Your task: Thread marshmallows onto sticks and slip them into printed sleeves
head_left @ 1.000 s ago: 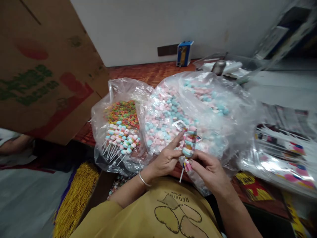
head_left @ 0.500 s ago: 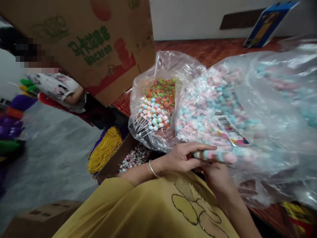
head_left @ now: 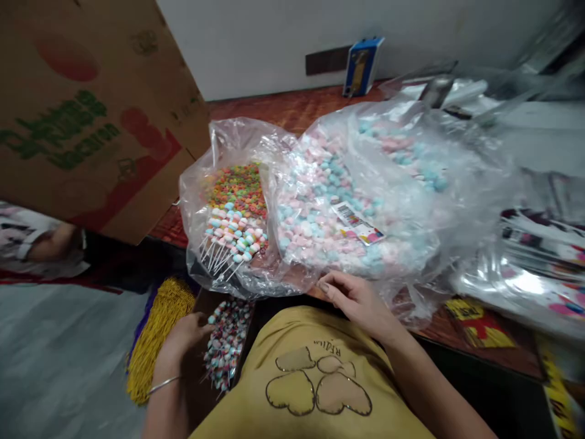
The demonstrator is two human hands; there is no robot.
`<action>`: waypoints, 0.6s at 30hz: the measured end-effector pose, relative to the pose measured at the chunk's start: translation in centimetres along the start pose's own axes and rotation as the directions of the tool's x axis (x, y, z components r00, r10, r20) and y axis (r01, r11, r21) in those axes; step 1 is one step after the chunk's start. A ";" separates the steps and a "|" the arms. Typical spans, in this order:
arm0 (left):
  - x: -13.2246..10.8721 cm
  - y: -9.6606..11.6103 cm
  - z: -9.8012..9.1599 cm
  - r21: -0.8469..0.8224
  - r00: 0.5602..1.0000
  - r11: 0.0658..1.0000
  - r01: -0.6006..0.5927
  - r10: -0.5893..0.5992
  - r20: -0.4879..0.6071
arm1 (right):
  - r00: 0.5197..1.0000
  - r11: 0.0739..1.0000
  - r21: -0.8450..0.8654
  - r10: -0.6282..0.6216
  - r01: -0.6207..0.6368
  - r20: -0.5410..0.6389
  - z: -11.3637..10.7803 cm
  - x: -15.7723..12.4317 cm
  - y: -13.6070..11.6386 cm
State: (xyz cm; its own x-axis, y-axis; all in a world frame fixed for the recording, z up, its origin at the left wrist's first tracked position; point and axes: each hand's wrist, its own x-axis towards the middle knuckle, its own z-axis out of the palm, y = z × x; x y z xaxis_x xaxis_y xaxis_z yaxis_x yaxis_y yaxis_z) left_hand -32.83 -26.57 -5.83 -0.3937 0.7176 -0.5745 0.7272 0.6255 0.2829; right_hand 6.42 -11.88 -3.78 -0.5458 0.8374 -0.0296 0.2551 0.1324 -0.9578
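Observation:
At the lower left, my left hand (head_left: 186,334) hangs over the near side of a cardboard box full of marshmallow sticks (head_left: 227,344). Its fingertips are blurred, so whether they hold anything is unclear. My right hand (head_left: 354,299) is at the table edge, its thumb and fingers curled together; what lies between them, if anything, is hidden. Just beyond it sits a large clear bag of pink and blue marshmallows (head_left: 311,225) with a printed label (head_left: 358,223). To its left, another clear bag holds colourful ring candies (head_left: 240,186) and a bunch of finished marshmallow sticks (head_left: 235,235).
A big cardboard carton (head_left: 137,152) stands at the left, partly covering a person's arm (head_left: 55,241). Gold fringe (head_left: 159,341) hangs beside the stick box. A blue box (head_left: 363,67) leans at the wall. Printed plastic packaging (head_left: 530,280) and a yellow-red packet (head_left: 479,323) lie right.
The marshmallow stick held between both hands is no longer in view there. My left hand has moved left and down to the stick box. The view has swung right.

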 end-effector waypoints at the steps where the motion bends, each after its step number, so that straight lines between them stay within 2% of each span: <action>1: 0.2 1.6 0.5 -0.043 0.994 0.996 -0.079 0.081 0.066 | 1.000 0.999 -0.035 -0.002 0.002 -0.011 -0.6 -0.4 0.2; 3: 0.3 5.8 0.9 -0.199 0.930 0.936 -0.289 0.324 0.174 | 0.998 0.993 -0.119 -0.007 -0.001 -0.069 -2.0 -1.0 0.6; 5: 0.1 10.5 0.8 -0.316 0.799 0.841 -0.439 0.526 0.290 | 0.977 0.974 -0.223 -0.025 -0.023 -0.211 -3.4 -1.1 1.2; 7: 0.0 14.9 0.3 -0.410 0.663 0.738 -0.536 0.669 0.337 | 0.907 0.931 -0.356 -0.084 -0.076 -0.413 -4.7 -0.4 1.8; 9: 0.3 18.6 -0.2 -0.449 0.502 0.596 -0.666 0.803 0.321 | 0.807 0.847 -0.501 -0.165 -0.179 -0.567 -5.8 1.0 2.2; 10: 0.5 20.1 -0.3 -0.455 0.426 0.525 -0.720 0.851 0.307 | 0.775 0.788 -0.564 -0.188 -0.248 -0.603 -6.2 2.0 2.3; 12: 1.2 22.3 -0.1 -0.452 0.317 0.415 -0.789 0.906 0.280 | 0.763 0.662 -0.644 -0.165 -0.384 -0.625 -6.8 4.0 2.6; 13: 1.5 23.1 0.1 -0.450 0.286 0.386 -0.805 0.918 0.275 | 0.771 0.608 -0.664 -0.130 -0.434 -0.623 -7.0 4.9 2.7; 15: 2.2 24.0 0.7 -0.450 0.268 0.372 -0.812 0.922 0.280 | 0.788 0.547 -0.681 -0.061 -0.487 -0.612 -7.0 6.2 3.1; 18: 2.9 24.6 1.7 -0.465 0.299 0.406 -0.787 0.909 0.289 | 0.780 0.564 -0.654 -0.027 -0.505 -0.625 -6.8 6.9 3.8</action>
State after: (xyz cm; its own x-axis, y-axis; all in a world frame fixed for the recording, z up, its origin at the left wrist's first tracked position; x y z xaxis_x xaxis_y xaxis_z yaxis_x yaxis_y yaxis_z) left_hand -15.06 -9.64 -1.85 0.7064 0.6945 -0.1365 0.3439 -0.1682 0.9238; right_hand 9.09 -1.97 -5.67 0.0667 0.9812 0.1813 0.9410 -0.0014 -0.3384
